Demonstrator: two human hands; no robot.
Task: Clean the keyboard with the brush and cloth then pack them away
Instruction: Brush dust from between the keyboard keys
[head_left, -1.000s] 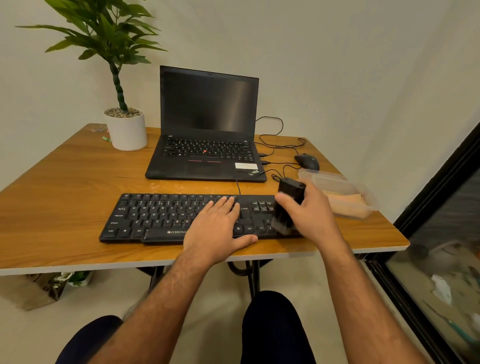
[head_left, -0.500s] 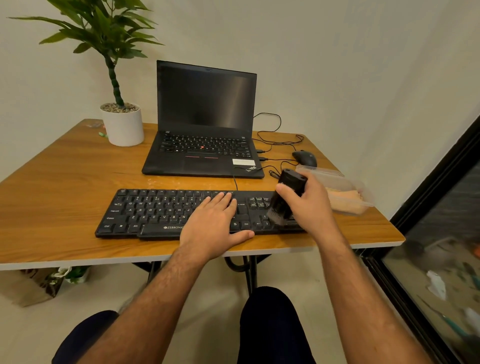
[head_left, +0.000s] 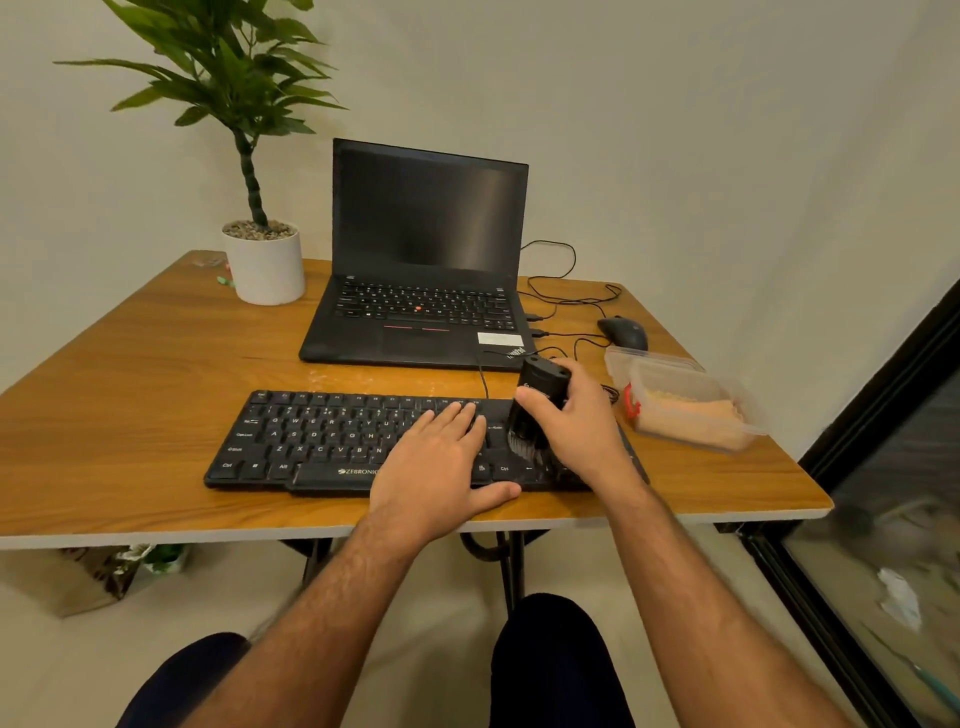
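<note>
A black keyboard (head_left: 322, 441) lies along the front of the wooden table (head_left: 130, 405). My left hand (head_left: 441, 467) rests flat on its right-of-centre keys, fingers straight. My right hand (head_left: 582, 426) grips a black brush (head_left: 537, 400) by its stubby handle, with the bristles down on the keys at the keyboard's right part. An orange cloth (head_left: 696, 421) lies inside a clear plastic container (head_left: 748, 410) at the table's right edge.
An open black laptop (head_left: 421, 291) stands behind the keyboard, with cables and a black mouse (head_left: 623, 332) to its right. A potted plant (head_left: 265, 260) is at the back left. A dark glass door frame (head_left: 857, 415) borders the right side.
My right hand has carried the brush a little leftward over the keyboard's right part. My left hand has stayed flat on the keys. The view has shifted slightly.
</note>
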